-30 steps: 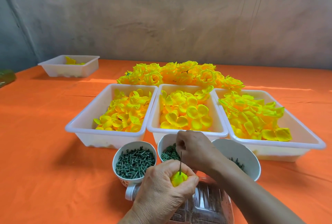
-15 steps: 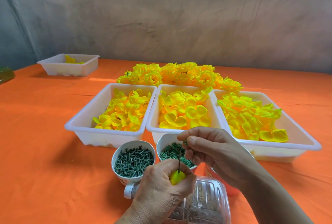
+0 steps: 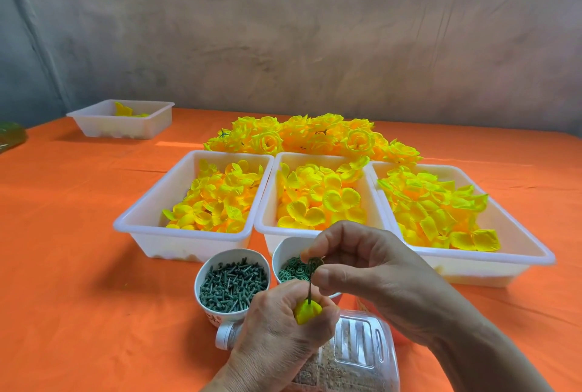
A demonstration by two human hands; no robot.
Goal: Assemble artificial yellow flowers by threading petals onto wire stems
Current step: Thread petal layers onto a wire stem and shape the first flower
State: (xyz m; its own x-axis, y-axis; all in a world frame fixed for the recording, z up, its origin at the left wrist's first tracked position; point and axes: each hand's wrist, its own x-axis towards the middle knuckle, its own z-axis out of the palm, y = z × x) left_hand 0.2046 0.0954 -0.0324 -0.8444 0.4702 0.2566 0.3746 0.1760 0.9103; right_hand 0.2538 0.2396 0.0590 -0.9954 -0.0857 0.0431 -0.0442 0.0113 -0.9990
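My left hand (image 3: 277, 332) is closed around a small yellow flower bud (image 3: 307, 313) with a thin green wire stem (image 3: 310, 286) pointing up out of it. My right hand (image 3: 374, 272) pinches a small green ring disc (image 3: 315, 263) at the top of that stem. Just behind the hands are a cup of green ring discs (image 3: 291, 269) and a cup of dark green pegs (image 3: 233, 286). Three white bins hold loose yellow petals: left (image 3: 217, 199), middle (image 3: 318, 199), right (image 3: 437, 206).
A heap of finished yellow flowers (image 3: 311, 136) lies behind the bins. A smaller white bin (image 3: 122, 119) sits at the far left. A clear plastic bottle (image 3: 352, 357) lies on its side under my hands on the orange tablecloth (image 3: 78, 265).
My right hand lifted out of the cup of green rings with one disc and brought it to the tip of the wire stem. The left hand stayed put with the bud.
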